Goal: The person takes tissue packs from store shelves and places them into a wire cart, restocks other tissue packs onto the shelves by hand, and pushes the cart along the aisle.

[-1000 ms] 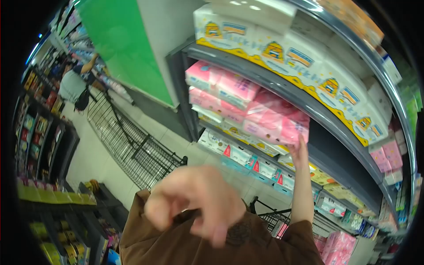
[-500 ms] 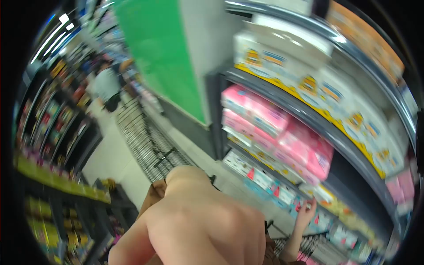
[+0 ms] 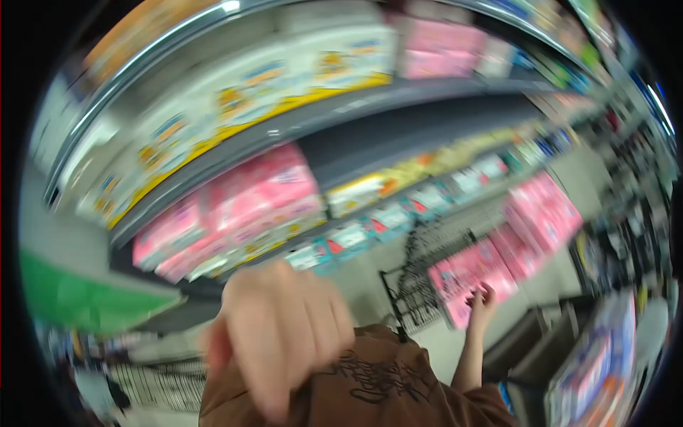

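My left hand [image 3: 281,331] is raised close to the camera, in front of my brown shirt [image 3: 377,381]. Its back faces me and its fingers bend down side by side; blur and the angle hide the fingertips and anything under them. Lower right, my right hand [image 3: 483,304] reaches out with fingers a little apart, over the near edge of a pink tissue pack [image 3: 462,267]; whether it touches the pack I cannot tell. That pack lies in a black wire shopping cart [image 3: 416,302], with another pink pack [image 3: 544,213] behind it on the right.
Curved store shelves [image 3: 356,117] run ahead, bearing white-and-yellow packs [image 3: 249,89] above and pink packs [image 3: 263,188] below. Teal-and-white packs [image 3: 384,220] line the bottom. Another wire cart [image 3: 160,384] and a person [image 3: 96,391] are at lower left. A green panel [image 3: 85,292] stands left.
My view has swung right, from the aisle to the shelves and the cart's pink packs. My left hand now looks smaller and more curled. My right hand now appears over a pink pack.
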Demonstrator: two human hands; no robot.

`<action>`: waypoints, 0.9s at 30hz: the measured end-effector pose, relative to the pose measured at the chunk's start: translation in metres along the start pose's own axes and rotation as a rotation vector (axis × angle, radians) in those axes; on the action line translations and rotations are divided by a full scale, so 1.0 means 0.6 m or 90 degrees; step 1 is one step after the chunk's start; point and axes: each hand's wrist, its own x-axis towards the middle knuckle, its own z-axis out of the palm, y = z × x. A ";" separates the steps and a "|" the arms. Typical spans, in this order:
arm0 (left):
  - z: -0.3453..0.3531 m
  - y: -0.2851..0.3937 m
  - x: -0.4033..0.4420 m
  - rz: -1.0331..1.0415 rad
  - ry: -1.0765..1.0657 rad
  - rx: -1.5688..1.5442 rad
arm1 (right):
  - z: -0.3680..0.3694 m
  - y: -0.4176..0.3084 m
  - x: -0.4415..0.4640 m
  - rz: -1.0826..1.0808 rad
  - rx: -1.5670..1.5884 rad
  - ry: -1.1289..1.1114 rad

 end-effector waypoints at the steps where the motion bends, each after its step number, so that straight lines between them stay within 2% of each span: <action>1: -0.011 -0.065 -0.037 0.021 0.177 -0.011 | -0.039 0.027 0.009 0.032 0.009 0.024; 2: -0.018 -0.124 -0.082 -0.082 0.356 -0.066 | -0.067 0.034 0.014 0.088 -0.012 0.056; 3: -0.030 -0.193 -0.116 -0.178 0.533 -0.015 | -0.095 0.051 0.021 0.112 -0.032 0.061; 4: -0.049 -0.263 -0.154 -0.348 0.648 0.024 | -0.120 0.065 0.030 0.172 -0.022 0.051; 6: -0.047 -0.398 -0.283 -0.573 0.750 0.130 | -0.147 0.086 0.050 0.226 -0.019 0.040; 8: 0.008 -0.470 -0.381 -0.675 0.861 0.095 | -0.166 0.092 0.100 0.225 -0.023 0.025; 10: 0.069 -0.492 -0.389 -0.769 0.872 0.049 | -0.186 0.108 0.181 0.177 -0.056 0.004; 12: 0.093 -0.504 -0.398 -0.754 0.905 0.027 | -0.206 0.113 0.277 0.069 -0.049 0.013; 13: 0.113 -0.501 -0.402 -0.752 0.928 0.016 | -0.220 0.116 0.325 0.089 -0.043 0.008; 16: 0.132 -0.501 -0.398 -0.731 0.941 0.135 | -0.266 0.155 0.473 0.015 -0.081 0.173; 18: 0.129 -0.499 -0.398 -0.729 0.947 0.183 | -0.290 0.133 0.532 -0.088 -0.031 0.204; 20: 0.136 -0.492 -0.415 -0.722 0.985 0.209 | -0.303 0.102 0.555 0.052 -0.025 0.109; 23: 0.146 -0.487 -0.418 -0.697 1.058 0.219 | -0.300 0.153 0.603 0.081 -0.164 0.239; 26: 0.151 -0.492 -0.431 -0.665 1.079 0.197 | -0.300 0.157 0.606 -0.033 -0.223 0.210; 27: 0.152 -0.498 -0.426 -0.661 1.069 0.185 | -0.301 0.131 0.603 -0.074 -0.169 0.179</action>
